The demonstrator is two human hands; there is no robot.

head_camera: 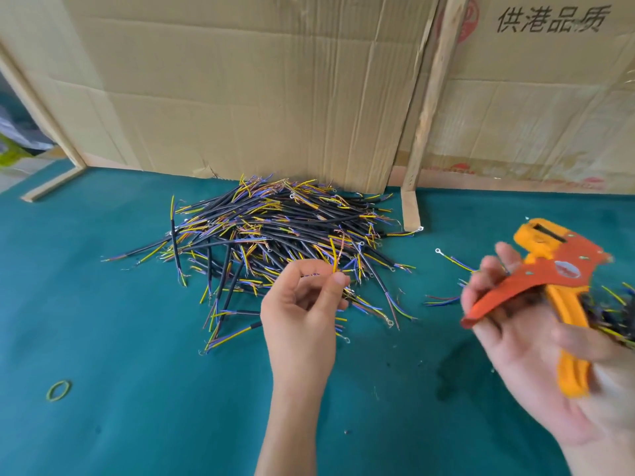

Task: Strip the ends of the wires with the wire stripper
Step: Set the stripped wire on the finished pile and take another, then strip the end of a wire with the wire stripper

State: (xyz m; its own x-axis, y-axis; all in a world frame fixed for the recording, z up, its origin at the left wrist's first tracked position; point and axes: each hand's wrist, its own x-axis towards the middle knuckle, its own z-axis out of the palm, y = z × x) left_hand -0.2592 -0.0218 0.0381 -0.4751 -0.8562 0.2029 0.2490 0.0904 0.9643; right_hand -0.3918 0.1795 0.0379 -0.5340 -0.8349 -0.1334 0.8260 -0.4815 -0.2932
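Wires (275,235) lie in a big loose heap on the green tabletop (120,389), at about twelve o'clock from the hands and close against the cardboard wall (257,97). Each piece is a short black-sheathed cable with thin yellow, blue and brown cores fanning out at the ends. Many of those cores already show bare, frayed copper tips, and some carry small ring terminals, so a good share of the stripping looks done; how many pieces are left I cannot tell, since the heap mixes everything together. A few loose pieces (453,262) lie apart at two o'clock, and more seem bunched behind the right hand, though blur hides them.

Left hand (302,304) pinches one yellow core (334,257) between thumb and fingertip at the near edge of the heap, its end pointing up with a bare twisted strand beside it. Right hand (536,338) is curled round the yellow handles of the wire stripper (556,276), whose orange head is raised and well apart from the pinched core. I judge that this core is about to be fed to the tool.

A green rubber band (59,390) lies at eight o'clock.
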